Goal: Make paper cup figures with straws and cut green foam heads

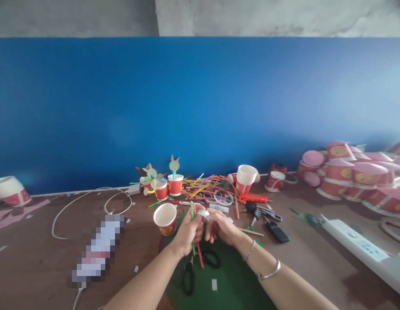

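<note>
My left hand (pixel 189 230) is closed round a green straw (pixel 192 247) and a red straw (pixel 200 256), which stick out above and below the fist. A small whitish piece (pixel 203 213) shows between the two hands, near the fingertips. My right hand (pixel 221 226) is beside it with its fingers curled, at the edge of that piece; what it pinches is too small to make out. Below the hands, black-handled scissors (pixel 188 277) lie on a green mat (pixel 230 286). A paper cup (pixel 165 219) stands to the left of my left hand.
Behind the hands lie many coloured straws (pixel 203 187) and cups with animal cutouts (pixel 176 184). Keys (pixel 252 211) and a red tool (pixel 254 198) are at right, near a power strip (pixel 355 241). Stacked cups (pixel 339 174) stand far right; a blurred-out phone (pixel 101 247) lies left.
</note>
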`<move>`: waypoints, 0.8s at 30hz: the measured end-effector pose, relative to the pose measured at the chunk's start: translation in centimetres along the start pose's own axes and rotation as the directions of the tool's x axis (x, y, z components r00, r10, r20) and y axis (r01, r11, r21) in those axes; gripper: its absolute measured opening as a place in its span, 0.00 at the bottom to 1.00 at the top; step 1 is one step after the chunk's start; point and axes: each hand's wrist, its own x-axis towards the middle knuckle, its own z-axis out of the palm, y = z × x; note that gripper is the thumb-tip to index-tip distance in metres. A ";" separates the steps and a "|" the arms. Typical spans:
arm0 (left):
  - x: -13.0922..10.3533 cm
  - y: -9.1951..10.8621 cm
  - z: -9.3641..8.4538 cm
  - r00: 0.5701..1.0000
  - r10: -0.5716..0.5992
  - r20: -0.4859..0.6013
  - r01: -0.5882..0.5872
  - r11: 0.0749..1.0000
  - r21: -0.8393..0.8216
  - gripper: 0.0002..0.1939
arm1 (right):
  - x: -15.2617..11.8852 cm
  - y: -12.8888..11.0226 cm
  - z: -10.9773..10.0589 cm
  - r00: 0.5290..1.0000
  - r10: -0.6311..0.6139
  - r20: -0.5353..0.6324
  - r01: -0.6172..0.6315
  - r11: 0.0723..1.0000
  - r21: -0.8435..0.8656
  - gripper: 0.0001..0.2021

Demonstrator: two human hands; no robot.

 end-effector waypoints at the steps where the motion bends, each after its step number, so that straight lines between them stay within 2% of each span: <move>1: 0.0 0.0 0.0 1.000 -0.001 0.002 0.001 1.000 0.004 0.25 | 0.0 0.1 -0.1 1.000 0.000 0.001 0.000 1.000 0.001 0.12; 8: -0.2 -0.1 0.2 1.000 -0.028 -0.009 0.029 0.999 0.016 0.29 | 0.1 0.0 -0.2 1.000 0.009 0.009 -0.008 0.999 -0.036 0.11; 12: -0.3 0.0 0.4 1.000 -0.012 -0.001 0.012 1.000 0.019 0.28 | 0.0 0.0 0.0 0.999 -0.013 -0.029 0.011 0.997 -0.078 0.09; 14: -0.2 -0.1 0.4 1.000 0.002 0.007 -0.002 1.000 -0.001 0.26 | -0.1 0.0 0.1 0.999 -0.026 -0.039 0.023 0.997 -0.079 0.09; 18: 0.2 0.0 -0.2 1.000 -0.012 -0.012 0.011 0.994 -0.109 0.28 | -0.5 -0.7 0.1 0.998 -0.048 0.027 0.050 0.996 -0.069 0.13; 21: 0.3 0.5 -0.5 0.999 -0.039 -0.027 0.034 0.984 -0.173 0.30 | -0.6 -1.7 0.2 0.995 -0.092 0.045 0.099 0.973 -0.206 0.16; 24: 0.0 1.0 -0.4 1.000 0.004 -0.028 -0.009 0.986 -0.166 0.30 | -0.6 -2.8 0.1 0.985 -0.161 -0.058 0.115 0.874 -0.472 0.18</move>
